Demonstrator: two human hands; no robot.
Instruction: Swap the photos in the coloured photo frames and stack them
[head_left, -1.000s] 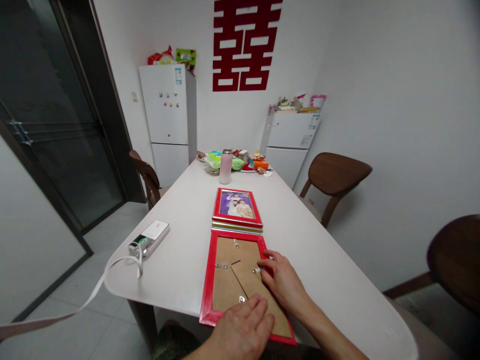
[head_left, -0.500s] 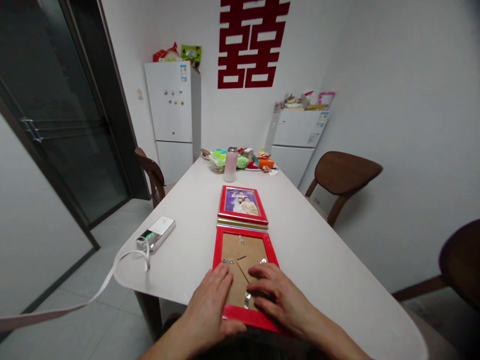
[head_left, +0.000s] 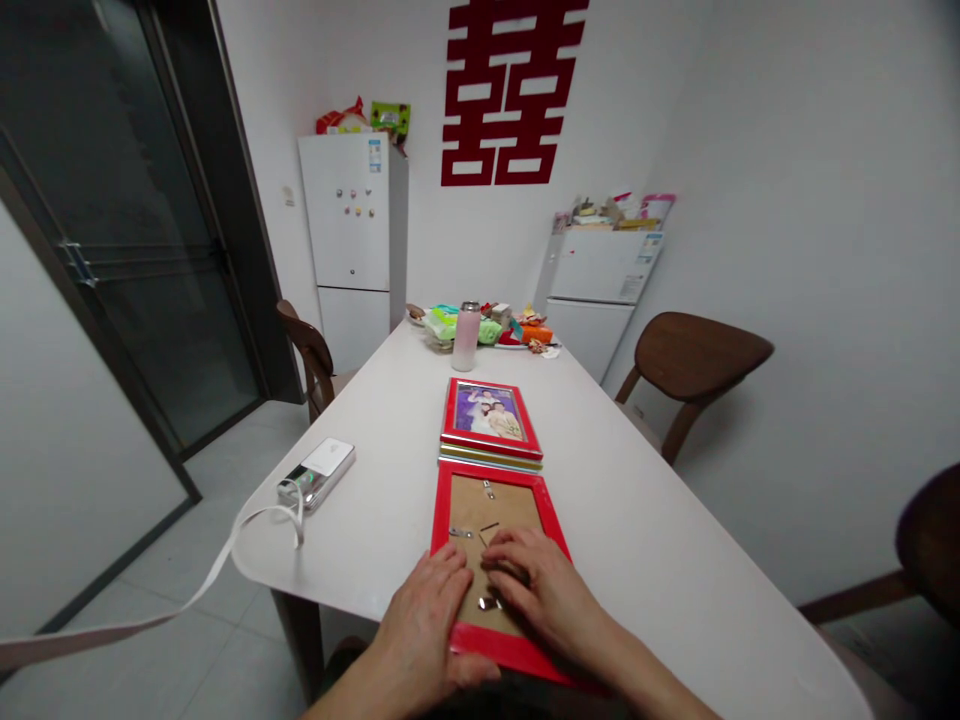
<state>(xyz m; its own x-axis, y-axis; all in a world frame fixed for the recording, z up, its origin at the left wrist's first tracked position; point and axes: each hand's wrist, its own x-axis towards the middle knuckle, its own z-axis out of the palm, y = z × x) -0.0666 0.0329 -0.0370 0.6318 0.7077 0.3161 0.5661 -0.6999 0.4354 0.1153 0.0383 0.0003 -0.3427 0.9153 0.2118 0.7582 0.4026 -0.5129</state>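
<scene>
Resting left hand [head_left: 420, 630] open, fingers flat on lower-left of face-down red frame [head_left: 501, 490]; right hand [head_left: 544, 590] loosely curved, fingertips [head_left: 499, 563] on cardboard backing [head_left: 495, 510], just above metal clip [head_left: 489, 603]. Neither hand gripping. Frame near front edge of surface [head_left: 637, 520], touching frame stack [head_left: 491, 425]; power bank [head_left: 316, 473] left.

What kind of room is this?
Probably a home dining room: a white dining table with wooden chairs, a fridge against the wall, and a red double-happiness sign above.
</scene>
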